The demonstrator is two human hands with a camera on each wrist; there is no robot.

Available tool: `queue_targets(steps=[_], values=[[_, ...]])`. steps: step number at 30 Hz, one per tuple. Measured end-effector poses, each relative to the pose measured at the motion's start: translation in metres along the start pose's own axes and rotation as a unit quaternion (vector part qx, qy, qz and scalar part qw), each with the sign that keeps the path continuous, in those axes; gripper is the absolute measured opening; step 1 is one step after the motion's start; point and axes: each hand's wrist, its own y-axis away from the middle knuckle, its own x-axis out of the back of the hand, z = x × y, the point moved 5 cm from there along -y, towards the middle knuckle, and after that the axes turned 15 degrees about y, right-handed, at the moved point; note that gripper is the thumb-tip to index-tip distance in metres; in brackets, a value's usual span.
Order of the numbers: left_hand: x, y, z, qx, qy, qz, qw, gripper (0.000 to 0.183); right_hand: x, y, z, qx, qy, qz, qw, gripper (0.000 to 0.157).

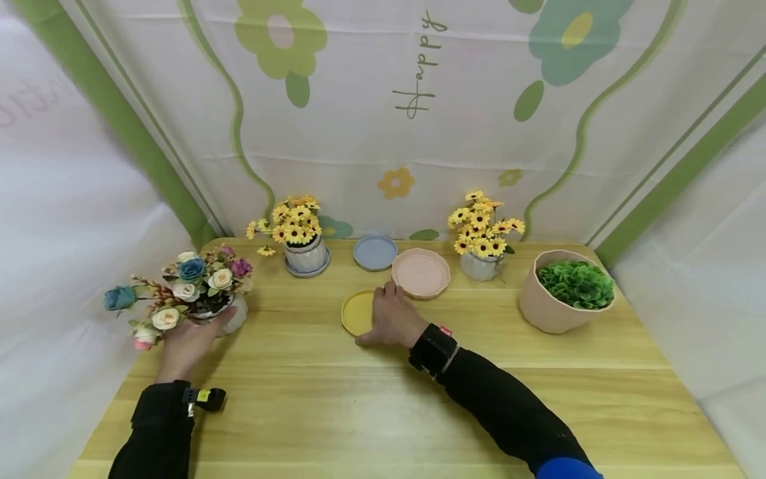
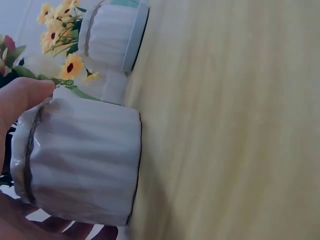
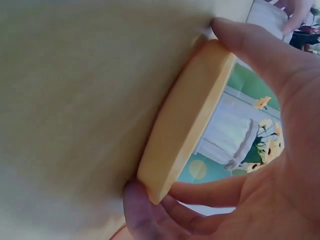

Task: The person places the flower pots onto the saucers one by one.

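My left hand [image 1: 190,339] grips a white ribbed flowerpot [image 2: 85,160] at the table's left side, thumb on one side near its rim and fingers around the other. Blue, cream and purple artificial roses [image 1: 200,283] fill that pot and lean left over the hand. Near the table's middle, my right hand [image 1: 395,318] holds a yellow saucer [image 1: 356,314] by its edge, thumb at one side and fingers at the other. In the right wrist view the yellow saucer [image 3: 185,122] lies close along the wooden tabletop.
A potted yellow daisy [image 1: 305,256] stands on a grey-blue saucer at the back left, another white daisy pot [image 1: 481,267] at the back right. Between them lie a blue saucer [image 1: 375,253] and a pink saucer [image 1: 421,273]. A large pink planter [image 1: 547,313] with greenery stands right.
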Motion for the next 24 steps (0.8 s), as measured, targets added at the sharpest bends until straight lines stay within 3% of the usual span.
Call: queue_targets(steps=[5, 9, 16, 24], values=[[-0.001, -0.005, 0.004, -0.018, 0.075, -0.012, 0.9969, 0.095, -0.002, 0.011, 0.002, 0.017, -0.006, -0.001, 1.0, 0.106], [-0.002, -0.011, 0.006, -0.047, 0.084, -0.011, 0.9953, 0.095, -0.003, 0.02, 0.004, 0.035, -0.015, 0.003, 0.999, 0.108], [-0.004, -0.013, 0.003, 0.03, 0.051, 0.025, 0.9979, 0.115, -0.005, 0.039, 0.009, 0.078, -0.027, 0.004, 0.997, 0.107], [-0.005, -0.015, 0.009, -0.053, 0.083, 0.081, 0.9919, 0.111, -0.009, 0.06, 0.021, 0.107, -0.041, 0.001, 0.993, 0.115]])
